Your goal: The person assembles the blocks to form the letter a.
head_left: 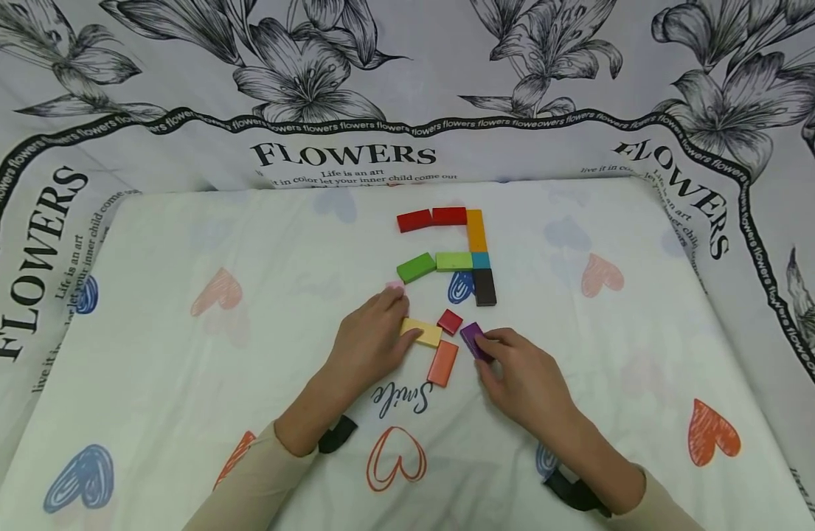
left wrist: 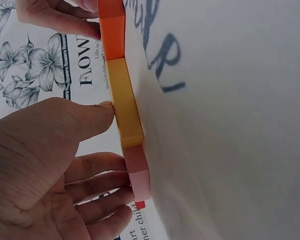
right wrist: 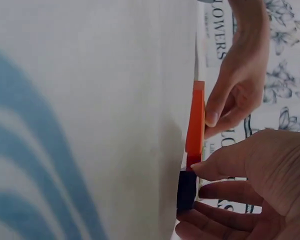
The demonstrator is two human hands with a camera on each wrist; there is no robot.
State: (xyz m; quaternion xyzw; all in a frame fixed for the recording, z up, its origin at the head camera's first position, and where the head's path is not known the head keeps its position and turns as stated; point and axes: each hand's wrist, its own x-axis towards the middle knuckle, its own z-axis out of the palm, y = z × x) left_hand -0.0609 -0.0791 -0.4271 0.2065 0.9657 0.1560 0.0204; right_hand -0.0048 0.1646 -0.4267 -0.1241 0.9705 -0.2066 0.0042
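Observation:
My left hand (head_left: 370, 332) lies over the left end of the row, its thumb against a yellow block (head_left: 428, 334) and its other fingers touching a pink block (left wrist: 137, 172). In the head view, only a corner of the pink block shows above the fingertips. Between thumb and fingers, my right hand (head_left: 526, 376) pinches a purple block (head_left: 472, 337), which is tilted on the cloth. A small red block (head_left: 450, 321) sits between the yellow and purple ones. Below it, an orange block (head_left: 443, 363) slants down from the yellow block's right end.
Farther up, two red blocks (head_left: 450, 216), a yellow-orange block (head_left: 476, 230), a teal block (head_left: 480, 260), a black block (head_left: 485, 287) and two green blocks (head_left: 454, 261) form an angular line. White cloth (head_left: 301, 243) with printed hearts lies beneath everything.

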